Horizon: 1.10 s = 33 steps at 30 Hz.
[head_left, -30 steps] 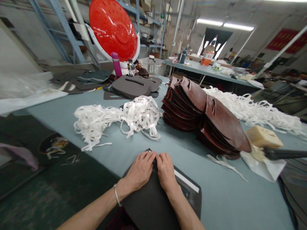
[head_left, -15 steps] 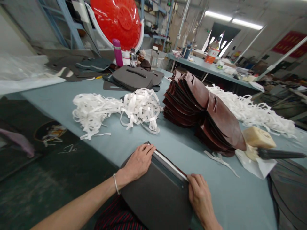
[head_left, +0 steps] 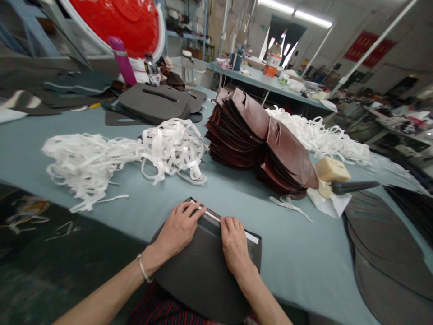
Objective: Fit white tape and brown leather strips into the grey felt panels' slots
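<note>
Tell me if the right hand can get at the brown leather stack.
Probably yes: the right hand lies on the dark padded piece, and only blue-grey tabletop separates it from the brown leather stack.

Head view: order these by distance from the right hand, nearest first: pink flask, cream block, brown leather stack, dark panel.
From the right hand:
1. Dark panel: under the hand, touching it.
2. Brown leather stack: ahead, slightly right.
3. Cream block: farther ahead, right of the stack.
4. Pink flask: far ahead, on the left.
</note>
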Tool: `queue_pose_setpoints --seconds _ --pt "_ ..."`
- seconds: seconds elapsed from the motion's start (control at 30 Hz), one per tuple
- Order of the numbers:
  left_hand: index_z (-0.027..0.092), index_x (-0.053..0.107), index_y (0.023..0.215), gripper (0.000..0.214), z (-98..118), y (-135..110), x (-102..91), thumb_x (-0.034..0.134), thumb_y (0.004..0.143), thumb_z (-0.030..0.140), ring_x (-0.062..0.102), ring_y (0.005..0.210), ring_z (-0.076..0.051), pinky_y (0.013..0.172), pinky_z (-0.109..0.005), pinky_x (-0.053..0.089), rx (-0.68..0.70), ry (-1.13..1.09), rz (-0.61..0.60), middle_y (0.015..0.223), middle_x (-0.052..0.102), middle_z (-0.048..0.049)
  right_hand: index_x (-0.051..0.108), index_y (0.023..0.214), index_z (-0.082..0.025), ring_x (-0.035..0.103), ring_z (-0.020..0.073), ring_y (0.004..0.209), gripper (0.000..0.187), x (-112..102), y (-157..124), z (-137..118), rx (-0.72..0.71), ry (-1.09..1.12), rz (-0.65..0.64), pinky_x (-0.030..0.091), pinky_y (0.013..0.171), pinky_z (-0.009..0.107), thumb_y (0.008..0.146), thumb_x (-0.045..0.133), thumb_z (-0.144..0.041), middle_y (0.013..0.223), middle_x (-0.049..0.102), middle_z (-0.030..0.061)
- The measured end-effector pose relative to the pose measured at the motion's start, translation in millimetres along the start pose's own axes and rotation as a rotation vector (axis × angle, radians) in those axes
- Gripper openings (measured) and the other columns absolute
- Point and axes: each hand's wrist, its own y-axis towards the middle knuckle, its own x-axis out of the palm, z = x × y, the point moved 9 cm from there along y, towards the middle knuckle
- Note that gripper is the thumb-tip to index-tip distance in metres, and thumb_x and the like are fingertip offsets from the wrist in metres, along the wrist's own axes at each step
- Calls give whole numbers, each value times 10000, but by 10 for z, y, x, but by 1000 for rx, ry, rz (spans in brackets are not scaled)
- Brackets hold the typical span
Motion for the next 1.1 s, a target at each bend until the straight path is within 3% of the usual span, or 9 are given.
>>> queue_pose_setpoints --seconds 0.17,0.27,0.33,0.43,0.53,0.6,0.8,0.9,1.1 --pt "271 506 1289 451 -42 -2 0 452 863 136 473 1100 -275 923 -454 419 5 -15 6 1269 545 -67 553 1194 -106 483 250 994 380 -162 -645 513 44 -24 49 442 851 395 859 390 -25 1084 573 144" --pt "244 519 1276 442 -6 24 -1 427 862 116 465 1145 -285 948 -467 399 -25 1 16 1269 553 -77 567 1181 -106 492 256 975 366 -186 -783 622 34 -41 58 451 829 403 870 384 -45 1067 582 149" --pt "206 523 1266 422 177 48 35 406 872 112 443 1202 -284 995 -474 363 -15 0 8 1256 568 -92 563 1196 -104 497 264 967 369 -186 -775 620 22 -52 49 455 811 414 872 392 -60 1057 585 152" --pt "173 480 1306 401 732 53 161 378 918 177 430 1257 -234 1066 -417 310 151 -65 -42 1284 565 -85 523 1263 -109 496 274 986 424 -169 -740 580 -12 -70 24 453 809 428 858 409 -58 1094 577 155" --pt "155 402 1373 495 1077 12 232 385 943 399 347 1344 -218 1119 -397 246 266 -100 -55 1404 477 -80 500 1285 -113 485 278 1010 449 -140 -760 577 -43 -86 28 446 828 432 853 398 -46 1128 567 155" --pt "155 364 1400 563 957 -7 220 377 935 471 303 1376 -222 1137 -421 212 219 -67 -51 1443 432 -85 507 1264 -102 483 278 1005 429 -121 -789 598 -52 -94 50 445 825 427 857 382 -41 1121 565 156" --pt "167 330 1427 530 97 -70 50 371 950 394 305 1381 -253 1123 -471 226 12 92 -31 1476 378 -108 540 1172 -86 492 267 939 332 -146 -801 621 -37 -69 110 438 781 412 882 380 -75 1015 578 142" --pt "171 369 1409 495 54 -78 46 388 947 349 324 1369 -262 1109 -468 259 32 88 -15 1455 412 -107 543 1166 -108 498 260 922 320 -163 -783 619 -9 -59 102 431 771 406 887 387 -91 991 580 130" --pt "162 411 1364 472 263 -104 65 345 906 66 385 1317 -213 1081 -400 296 169 -8 -20 1375 497 -86 543 1153 -170 517 245 890 323 -174 -782 639 -2 -38 152 420 748 376 882 385 -95 956 583 98"
